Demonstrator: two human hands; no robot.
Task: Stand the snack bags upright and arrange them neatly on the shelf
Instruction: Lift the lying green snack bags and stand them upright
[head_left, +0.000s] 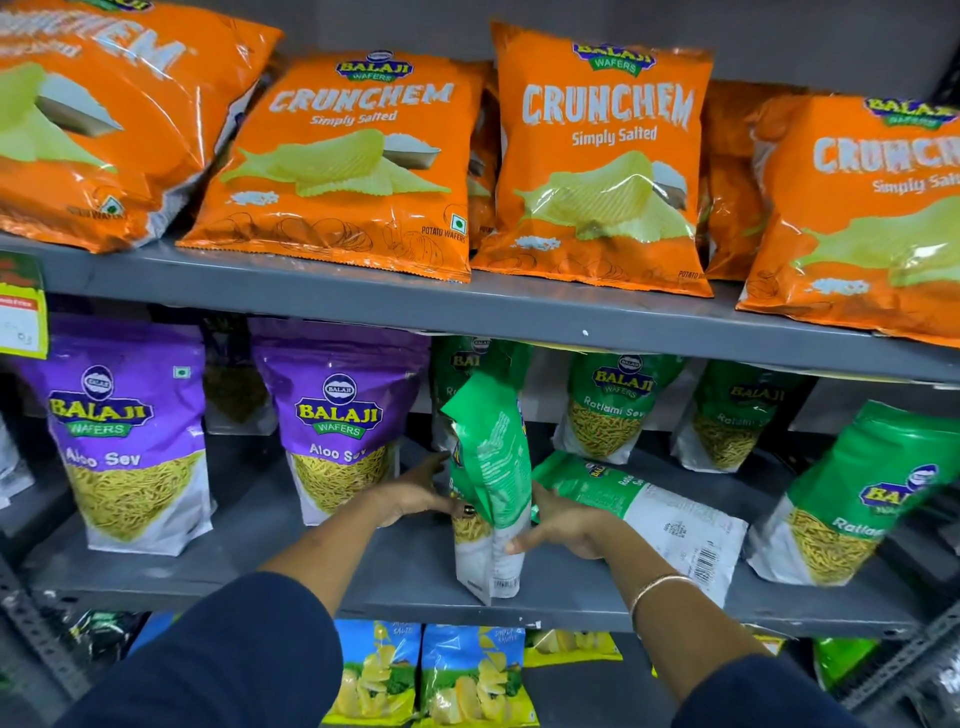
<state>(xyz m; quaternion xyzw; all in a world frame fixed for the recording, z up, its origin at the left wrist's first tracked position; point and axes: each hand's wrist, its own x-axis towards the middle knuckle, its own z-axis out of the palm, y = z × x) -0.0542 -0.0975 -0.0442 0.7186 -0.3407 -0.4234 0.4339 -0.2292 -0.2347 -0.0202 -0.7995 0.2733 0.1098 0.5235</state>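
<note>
Middle shelf (363, 587), front edge. Left hand (410, 496) and right hand (563, 525) press from either side on a green bag (491, 467), fingers wrapped around its lower half. The bag stands on its base, turned edge-on, top folded over and sagging.

Risks, as judged:
- Floppy top may pull the bag forward off the lip once released.
- A flat green bag (649, 514) lies just beside the right wrist; a sleeve or bracelet could drag it out.
- Turning the held bag to face front could knock the purple bag (340, 421) to its left.

Legible print: "BALAJI WAFERS" throughout; purple bags "Aloo Sev"; green bags "Ratlami Sev", partly cut off; orange bags (602, 156) above "CRUNCHEM Simply Salted", "POTATO WAFERS".
</note>
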